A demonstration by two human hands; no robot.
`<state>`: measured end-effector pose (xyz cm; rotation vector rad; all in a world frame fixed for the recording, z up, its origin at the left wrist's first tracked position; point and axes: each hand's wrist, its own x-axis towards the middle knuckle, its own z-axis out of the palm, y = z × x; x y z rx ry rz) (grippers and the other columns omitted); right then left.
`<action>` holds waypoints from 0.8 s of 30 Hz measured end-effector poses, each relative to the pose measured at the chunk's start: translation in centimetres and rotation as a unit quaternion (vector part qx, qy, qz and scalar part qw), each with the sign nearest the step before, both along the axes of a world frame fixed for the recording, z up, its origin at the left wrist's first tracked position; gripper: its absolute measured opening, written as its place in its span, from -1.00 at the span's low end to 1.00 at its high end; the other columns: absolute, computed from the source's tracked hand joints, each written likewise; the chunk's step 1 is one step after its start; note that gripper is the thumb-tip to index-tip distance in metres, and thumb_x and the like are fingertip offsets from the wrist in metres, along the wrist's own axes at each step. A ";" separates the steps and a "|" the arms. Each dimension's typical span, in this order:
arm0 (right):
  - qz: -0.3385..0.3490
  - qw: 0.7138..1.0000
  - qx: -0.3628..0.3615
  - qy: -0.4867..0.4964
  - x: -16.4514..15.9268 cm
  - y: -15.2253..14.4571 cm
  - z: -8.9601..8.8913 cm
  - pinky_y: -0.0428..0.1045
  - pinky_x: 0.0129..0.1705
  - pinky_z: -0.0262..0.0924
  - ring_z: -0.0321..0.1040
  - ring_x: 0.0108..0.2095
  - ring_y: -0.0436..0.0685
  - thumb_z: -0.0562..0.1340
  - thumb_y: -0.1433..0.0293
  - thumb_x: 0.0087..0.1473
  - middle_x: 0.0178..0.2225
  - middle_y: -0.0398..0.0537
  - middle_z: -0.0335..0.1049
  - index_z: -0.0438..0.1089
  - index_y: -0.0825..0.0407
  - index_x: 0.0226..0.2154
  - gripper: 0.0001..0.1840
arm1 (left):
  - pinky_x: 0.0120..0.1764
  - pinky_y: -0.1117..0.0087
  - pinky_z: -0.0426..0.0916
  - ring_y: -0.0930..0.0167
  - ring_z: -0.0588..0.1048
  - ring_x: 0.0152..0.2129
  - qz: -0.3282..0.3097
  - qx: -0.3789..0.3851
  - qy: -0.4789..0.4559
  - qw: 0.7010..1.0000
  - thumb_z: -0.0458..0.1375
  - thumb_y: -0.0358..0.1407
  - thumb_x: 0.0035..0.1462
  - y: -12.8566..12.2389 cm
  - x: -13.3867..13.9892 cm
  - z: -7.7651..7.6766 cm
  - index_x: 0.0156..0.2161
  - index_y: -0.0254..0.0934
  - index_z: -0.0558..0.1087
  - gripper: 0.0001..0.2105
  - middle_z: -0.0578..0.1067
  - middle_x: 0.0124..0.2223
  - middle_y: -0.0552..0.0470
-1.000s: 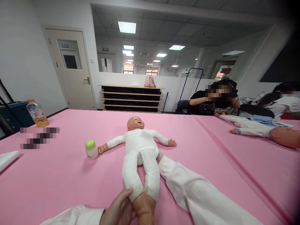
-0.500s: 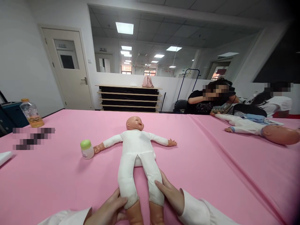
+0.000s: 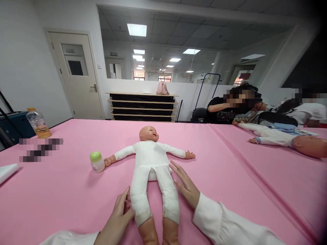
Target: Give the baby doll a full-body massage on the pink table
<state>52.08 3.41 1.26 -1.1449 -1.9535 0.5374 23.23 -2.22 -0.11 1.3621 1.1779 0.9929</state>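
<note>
Two hands, both flat and open, gripping nothing. Left hand (image 3: 119, 214) against the outer side of the baby doll's (image 3: 151, 163) one leg; right hand (image 3: 186, 185) alongside the other leg. One doll between them — supine on the pink table (image 3: 63, 194), arms spread. One green-capped bottle (image 3: 97, 161) touching its hand. Second doll (image 3: 286, 141) well apart.
</note>
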 end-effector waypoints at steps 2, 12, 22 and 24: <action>0.035 0.999 0.010 -0.036 -0.2 1.8 0.6 0.31 0.32 -0.30 -0.27 0.34 0.25 -0.04 0.09 0.23 0.34 -0.03 -0.16 0.05 -0.13 0.24 -0.43 | 0.18 0.09 0.13 0.21 0.18 0.19 0.048 0.003 0.028 0.998 0.02 -0.24 0.13 1.1 0.6 0.7 0.28 -0.20 0.05 -0.40 0.20 0.22 -0.17; 0.119 0.984 0.028 -0.129 -2.0 4.0 -1.5 0.35 0.31 -0.45 -0.41 0.36 0.18 -0.15 0.18 0.29 0.36 -0.04 -0.28 -0.14 -0.13 0.29 -0.44 | 0.28 0.08 -0.14 0.29 -0.13 0.30 -0.026 0.148 0.178 0.972 -0.14 -0.08 0.26 5.4 3.1 0.8 0.30 -0.17 0.03 -0.46 -0.07 0.36 -0.06; 0.072 0.997 -0.006 0.028 -2.6 2.5 1.7 0.33 0.33 -0.47 -0.21 0.33 0.20 -0.08 0.15 0.26 0.31 0.03 -0.04 0.01 -0.08 0.25 -0.45 | 0.22 -0.08 -0.15 0.08 -0.09 0.28 0.369 0.424 0.301 0.770 0.06 -0.20 0.13 10.4 -5.2 1.7 0.28 -0.38 -0.10 -0.32 -0.02 0.31 -0.36; 0.075 0.989 -0.048 0.120 -3.9 2.0 4.7 0.26 0.33 -0.30 -0.10 0.30 0.19 -0.03 0.13 0.24 0.25 0.01 0.10 0.18 -0.09 0.16 -0.51 | 0.20 -0.09 -0.10 0.02 -0.06 0.26 0.416 0.334 0.315 0.785 0.13 -0.19 0.03 11.8 -7.6 1.4 0.26 -0.48 -0.11 -0.22 -0.01 0.29 -0.43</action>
